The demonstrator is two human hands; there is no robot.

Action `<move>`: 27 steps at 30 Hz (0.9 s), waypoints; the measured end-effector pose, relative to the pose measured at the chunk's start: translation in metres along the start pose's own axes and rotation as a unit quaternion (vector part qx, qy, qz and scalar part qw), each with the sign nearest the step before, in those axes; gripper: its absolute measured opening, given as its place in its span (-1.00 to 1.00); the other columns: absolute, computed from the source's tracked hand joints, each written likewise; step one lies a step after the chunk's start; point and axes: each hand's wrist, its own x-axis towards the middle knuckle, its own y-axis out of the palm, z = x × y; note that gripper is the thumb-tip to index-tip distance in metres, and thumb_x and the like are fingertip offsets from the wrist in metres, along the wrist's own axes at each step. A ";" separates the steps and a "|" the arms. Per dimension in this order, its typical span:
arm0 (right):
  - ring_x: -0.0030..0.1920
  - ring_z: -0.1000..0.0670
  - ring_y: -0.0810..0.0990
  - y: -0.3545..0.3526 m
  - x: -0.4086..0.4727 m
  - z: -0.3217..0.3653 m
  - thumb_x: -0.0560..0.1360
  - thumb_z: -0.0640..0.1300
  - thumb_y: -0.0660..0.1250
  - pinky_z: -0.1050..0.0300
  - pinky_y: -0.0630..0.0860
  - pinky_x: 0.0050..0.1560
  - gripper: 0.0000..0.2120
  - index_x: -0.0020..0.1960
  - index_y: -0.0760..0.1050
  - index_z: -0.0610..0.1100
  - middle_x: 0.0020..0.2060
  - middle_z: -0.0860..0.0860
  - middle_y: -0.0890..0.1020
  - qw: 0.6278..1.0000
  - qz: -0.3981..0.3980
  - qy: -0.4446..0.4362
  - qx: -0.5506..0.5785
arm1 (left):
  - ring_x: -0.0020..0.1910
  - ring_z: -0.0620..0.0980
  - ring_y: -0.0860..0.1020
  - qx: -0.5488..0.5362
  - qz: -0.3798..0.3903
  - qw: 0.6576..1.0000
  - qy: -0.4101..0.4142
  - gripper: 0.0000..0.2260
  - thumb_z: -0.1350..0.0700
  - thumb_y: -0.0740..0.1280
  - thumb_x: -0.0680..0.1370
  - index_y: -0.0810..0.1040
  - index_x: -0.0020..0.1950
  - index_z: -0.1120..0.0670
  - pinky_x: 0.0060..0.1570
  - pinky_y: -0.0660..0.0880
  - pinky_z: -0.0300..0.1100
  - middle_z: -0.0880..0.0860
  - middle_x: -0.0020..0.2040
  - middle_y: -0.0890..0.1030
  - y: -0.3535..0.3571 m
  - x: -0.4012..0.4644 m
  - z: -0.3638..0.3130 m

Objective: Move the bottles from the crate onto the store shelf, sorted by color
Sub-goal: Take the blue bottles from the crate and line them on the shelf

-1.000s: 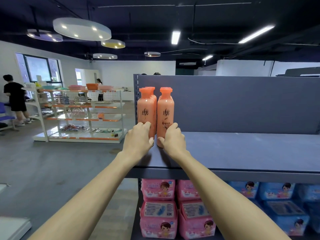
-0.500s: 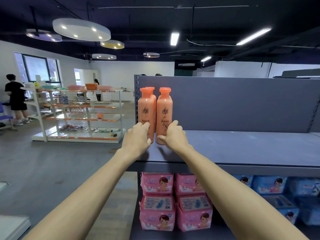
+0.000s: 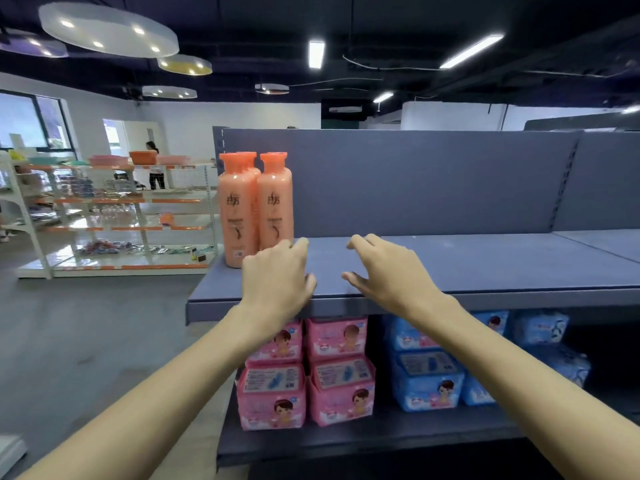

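Observation:
Several orange bottles [image 3: 255, 206] stand upright in a tight group at the left end of the grey store shelf [image 3: 450, 265], some half hidden behind the front two. My left hand [image 3: 277, 277] hovers just in front and right of them, fingers loosely curled, holding nothing. My right hand [image 3: 384, 268] is further right over the bare shelf, fingers relaxed and empty. The crate is out of view.
Under the shelf, pink packs [image 3: 304, 372] and blue packs [image 3: 429, 372] fill the lower level. The grey back panel [image 3: 415, 181] rises behind the shelf. A white and orange rack [image 3: 114, 220] stands left across the floor, with a person [image 3: 154, 166] beyond it.
Both hands have let go of the front two orange bottles and drawn back and to the right. The bottles stay upright on the shelf. My view has shifted right.

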 end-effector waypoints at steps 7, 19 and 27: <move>-0.12 -0.13 0.60 0.033 -0.099 -0.048 0.52 0.15 0.32 0.00 0.53 -0.27 -0.65 0.15 0.45 -0.07 -0.05 0.00 0.55 1.000 0.022 -0.008 0.008 | -0.18 0.11 0.61 -0.033 0.038 0.995 0.090 -0.75 -0.11 0.32 0.47 0.47 0.01 0.02 -0.39 0.23 -0.13 -0.01 -0.15 0.57 0.045 -0.064 -0.084; -0.02 -0.16 0.60 0.204 -0.297 -0.111 0.50 0.17 0.33 -0.04 0.55 -0.13 -0.58 0.22 0.41 -0.07 0.01 -0.03 0.56 0.942 0.279 0.161 0.097 | -0.39 0.15 0.59 -0.057 0.292 0.951 0.086 -0.69 -0.03 0.51 0.28 0.55 -0.11 0.09 -0.44 0.22 -0.17 0.05 -0.31 0.57 0.194 -0.226 -0.170; -0.01 -0.18 0.57 0.315 -0.469 -0.152 0.54 0.06 0.33 -0.07 0.54 -0.12 -0.65 0.22 0.37 -0.09 0.02 -0.09 0.57 0.842 0.429 0.295 0.139 | -0.23 0.13 0.61 -0.117 0.461 0.877 0.076 -0.66 -0.08 0.33 0.49 0.43 0.19 0.02 -0.39 0.30 -0.15 0.00 -0.05 0.56 0.286 -0.378 -0.256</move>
